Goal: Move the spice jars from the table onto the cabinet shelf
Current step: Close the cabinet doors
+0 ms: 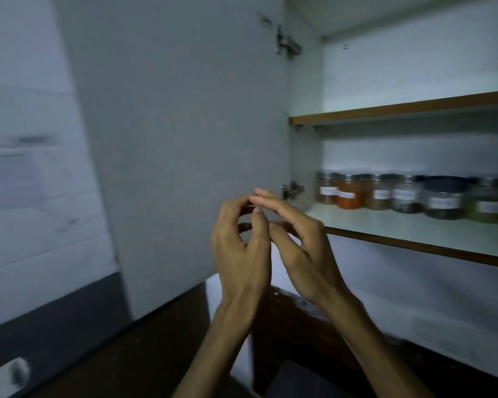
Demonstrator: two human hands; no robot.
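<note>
Several glass spice jars stand in a row on the lower cabinet shelf (414,234), among them one with orange-red powder (350,193) and a wider one with a dark lid (444,198). Each carries a white label. My left hand (242,248) and my right hand (302,248) are raised together in front of the shelf's left end, fingertips touching each other. Neither hand holds a jar. The fingers are loosely curled.
The cabinet door (184,139) stands open to the left, with hinges at top and bottom. An upper shelf (400,107) is bare. A dark wooden surface (156,354) lies below, and a tiled wall (26,196) is on the left.
</note>
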